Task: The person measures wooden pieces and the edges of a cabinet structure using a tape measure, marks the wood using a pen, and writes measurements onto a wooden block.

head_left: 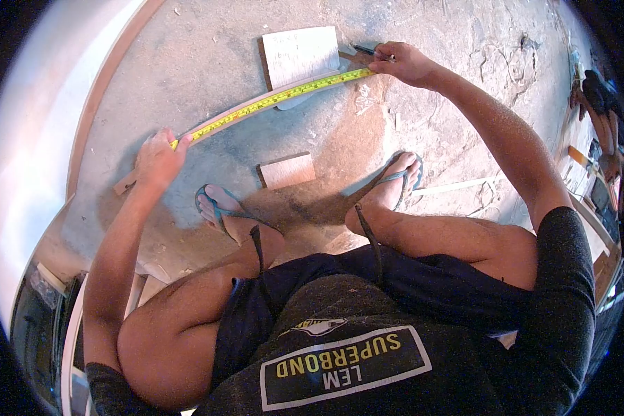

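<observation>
I have a yellow tape measure [274, 102] stretched along a long, thin wooden strip [243, 111] that lies on the concrete floor [208, 48], and each hand pins one end so the tape runs taut and flat against the wood. My left hand [158, 161] presses down at the near end; the fingers [177, 142] are curled closed over the tape, which emerges just past the fingertips. My right hand [405, 64] sits at the far end, its fingers closed around a dark pen [367, 50] whose tip points toward the tape's end, right beside the strip. I judge the pen is held there to mark a reading. A sheet of paper [301, 54] with faint writing lies just behind the strip, touching it. A small wooden offcut [288, 170] rests between the strip and my sandalled feet [222, 208], apart from both.
</observation>
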